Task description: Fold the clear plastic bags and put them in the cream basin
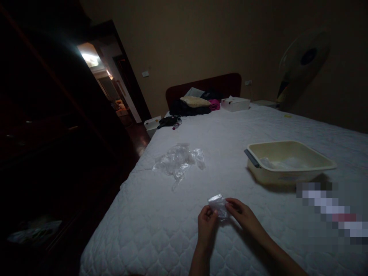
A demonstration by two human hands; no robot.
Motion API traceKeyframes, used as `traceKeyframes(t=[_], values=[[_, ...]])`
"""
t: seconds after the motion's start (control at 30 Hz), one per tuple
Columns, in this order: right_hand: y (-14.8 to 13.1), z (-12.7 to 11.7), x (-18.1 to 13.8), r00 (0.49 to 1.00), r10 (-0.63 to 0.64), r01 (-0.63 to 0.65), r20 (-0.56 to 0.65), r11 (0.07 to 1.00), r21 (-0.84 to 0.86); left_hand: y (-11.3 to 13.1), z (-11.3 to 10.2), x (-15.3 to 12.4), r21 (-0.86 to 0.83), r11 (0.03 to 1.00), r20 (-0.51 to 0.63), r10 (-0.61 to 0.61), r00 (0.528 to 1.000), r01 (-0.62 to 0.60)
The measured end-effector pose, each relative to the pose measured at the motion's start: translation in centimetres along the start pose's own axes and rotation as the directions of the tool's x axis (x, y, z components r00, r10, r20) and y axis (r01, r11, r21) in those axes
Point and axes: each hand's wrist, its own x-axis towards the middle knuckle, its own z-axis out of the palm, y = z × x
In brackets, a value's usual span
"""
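one folded plastic piece (219,206); left hand (207,218), right hand (240,211) pinching edges

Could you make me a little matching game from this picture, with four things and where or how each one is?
1. Folded plastic
2. Crumpled plastic
3. Tub
4. Fan

A. Cream, with a grey handle
B. Upper right of the picture
C. Between the left hand and right hand
D. Spread on the bed

Pairs: 1-C, 2-D, 3-A, 4-B.
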Motion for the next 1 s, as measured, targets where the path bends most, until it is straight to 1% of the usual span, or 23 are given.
traceKeyframes(t=[0.1, 0.23, 0.33, 0.47, 0.57, 0.63, 0.7, 0.77, 0.83, 0.87, 0.93, 1.0], values=[[-0.3, -0.1, 0.5, 0.999, -0.003, 0.002, 0.051, 1.0, 0.024, 0.2, 0.1, -0.1, 0.017, 1.0, -0.002, 0.006, 1.0, -0.006], [-0.7, -0.1, 0.6, 0.994, -0.041, 0.043, 0.104, 0.999, -0.021, 0.5, 0.1, -0.1, 0.041, 0.999, -0.035, 0.011, 0.999, -0.01], [-1.0, 0.0, 0.5, 0.993, -0.052, 0.056, 0.107, 0.998, -0.035, 0.6, 0.1, -0.1, 0.042, 0.999, -0.034, 0.008, 0.999, -0.006], [-1.1, 0.2, 0.5, 0.994, -0.034, 0.036, 0.108, 0.999, -0.022, 0.4, -0.1, -0.1, 0.058, 0.998, -0.029, 0.014, 0.999, -0.012], [-0.7, 0.5, 0.4, 0.993, -0.024, 0.024, 0.117, 1.0, 0.004, 0.3, -0.3, -0.1, 0.082, 0.997, -0.001, 0.016, 1.0, -0.016], [-0.6, 0.5, 0.4, 0.992, -0.038, 0.038, 0.121, 0.999, 0.001, 0.4, -0.3, -0.2, 0.1, 0.995, 0.027, 0.009, 1.0, -0.012], [-1.0, 0.0, 0.5, 0.992, -0.059, 0.06, 0.114, 0.998, -0.008, 0.6, -0.2, -0.2, 0.104, 0.995, 0.035, -0.008, 0.999, 0.004], [-2.0, -1.5, 1.0, 0.992, -0.078, 0.081, 0.095, 0.996, -0.026, 0.9, 0.0, -0.3, 0.096, 0.995, 0.016, -0.044, 0.999, 0.042], [-3.7, -4.4, 2.0, 0.994, -0.099, 0.103, 0.053, 0.992, -0.078, 1.1, 0.1, -0.4, 0.081, 0.992, -0.027, -0.09, 0.996, 0.092], [-4.7, -6.4, 2.8, 0.993, -0.115, 0.115, 0.009, 0.984, -0.134, 1.1, 0.2, -0.5, 0.075, 0.991, -0.051, -0.112, 0.992, 0.115], [-6.7, -11.4, 4.6, 0.978, -0.18, 0.146, -0.106, 0.953, -0.267, 1.1, 0.3, -0.5, 0.069, 0.987, -0.083, -0.137, 0.987, 0.143], [-8.5, -17.0, 6.8, 0.929, -0.276, 0.159, -0.247, 0.9, -0.406, 0.9, 0.4, -0.4, 0.075, 0.985, -0.09, -0.151, 0.984, 0.158]])
